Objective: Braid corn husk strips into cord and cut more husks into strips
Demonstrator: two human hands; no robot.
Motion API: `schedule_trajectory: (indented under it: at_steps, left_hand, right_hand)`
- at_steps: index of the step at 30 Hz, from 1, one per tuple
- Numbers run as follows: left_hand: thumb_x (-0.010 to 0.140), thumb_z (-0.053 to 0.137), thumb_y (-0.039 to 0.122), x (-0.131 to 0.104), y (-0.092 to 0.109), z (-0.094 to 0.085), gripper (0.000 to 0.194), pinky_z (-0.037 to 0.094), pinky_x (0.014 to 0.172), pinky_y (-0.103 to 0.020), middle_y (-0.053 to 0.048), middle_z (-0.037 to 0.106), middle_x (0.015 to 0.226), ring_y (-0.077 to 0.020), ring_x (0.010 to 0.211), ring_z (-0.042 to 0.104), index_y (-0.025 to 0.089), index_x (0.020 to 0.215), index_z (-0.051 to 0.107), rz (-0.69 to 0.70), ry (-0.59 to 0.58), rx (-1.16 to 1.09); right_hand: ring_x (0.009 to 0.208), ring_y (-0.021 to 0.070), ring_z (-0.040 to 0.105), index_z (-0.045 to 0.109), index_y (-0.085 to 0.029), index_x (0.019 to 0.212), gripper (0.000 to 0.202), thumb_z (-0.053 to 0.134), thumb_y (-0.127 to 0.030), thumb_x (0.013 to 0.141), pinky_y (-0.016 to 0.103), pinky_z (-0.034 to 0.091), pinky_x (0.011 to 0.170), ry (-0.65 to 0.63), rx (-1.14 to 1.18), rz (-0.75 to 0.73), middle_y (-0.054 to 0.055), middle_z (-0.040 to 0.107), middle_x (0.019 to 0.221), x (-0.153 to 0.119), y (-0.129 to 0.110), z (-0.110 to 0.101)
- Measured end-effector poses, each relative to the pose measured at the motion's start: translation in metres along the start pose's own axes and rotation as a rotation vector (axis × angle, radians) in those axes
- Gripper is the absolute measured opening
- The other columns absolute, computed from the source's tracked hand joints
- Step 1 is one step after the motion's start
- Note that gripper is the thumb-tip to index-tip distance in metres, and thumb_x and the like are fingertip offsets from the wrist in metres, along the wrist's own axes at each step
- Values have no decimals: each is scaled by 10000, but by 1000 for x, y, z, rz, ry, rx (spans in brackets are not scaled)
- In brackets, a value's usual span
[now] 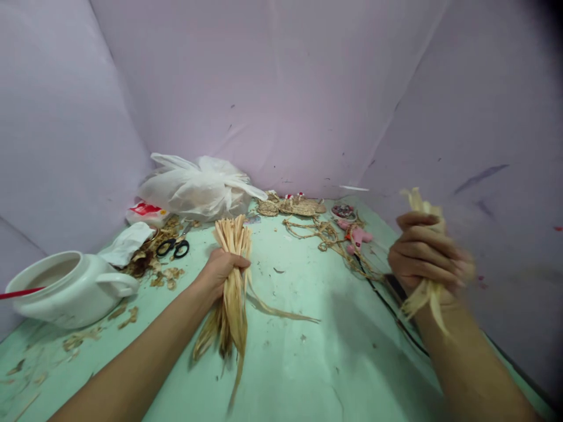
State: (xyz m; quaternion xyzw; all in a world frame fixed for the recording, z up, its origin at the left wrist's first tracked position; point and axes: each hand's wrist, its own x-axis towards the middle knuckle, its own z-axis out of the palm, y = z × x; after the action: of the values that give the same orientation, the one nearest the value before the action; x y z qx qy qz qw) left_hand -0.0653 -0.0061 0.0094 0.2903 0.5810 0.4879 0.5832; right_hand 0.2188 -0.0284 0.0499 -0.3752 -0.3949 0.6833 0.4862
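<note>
My left hand [221,271] is closed round a bundle of dried corn husks [235,299] over the middle of the table. The bundle's trimmed ends point away from me, and its loose tips spread towards me, with one long strip trailing right. Raised at the right, my right hand [428,255] is a fist round a smaller bunch of pale husk strips [424,299]. Strips stick out above and below that fist. The two hands are well apart.
A white pot [74,299] stands at the left, near black-handled scissors [173,247] and husk scraps [169,275]. Behind lie a white plastic bag [197,187] and woven pieces [301,206]. A pink glue gun [358,235], its cord and twine [323,231] lie at the right.
</note>
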Motion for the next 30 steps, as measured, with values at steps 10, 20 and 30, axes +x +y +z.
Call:
schedule_trajectory:
  at_steps: [10,20,30]
  left_hand:
    - [414,663,60,-39,-6,27,240,437,423,-271,-10,547,476,-143,415,518,95,625,555,-69,-263,-63]
    - [416,643,91,-34,-7,23,207,366,377,-213,-36,567,489,-101,380,470,71,612,578,-10,-311,22]
    - [411,610,60,-27,-7,20,203,393,381,-240,6,518,442,-120,376,478,101,595,536,-35,-247,-18]
  right_hand:
    - [417,41,283,404,-170,558,335,702,-322,534,191,195,381,-5,-347,71,-69,377,474,7,80,88]
    - [396,36,303,364,-182,600,267,627,-168,553,179,192,352,-74,-286,152,-82,370,508,6,76,79]
    - [386,52,302,312,-192,594,222,456,-97,455,178,208,373,184,41,73,-66,340,451,18,61,59]
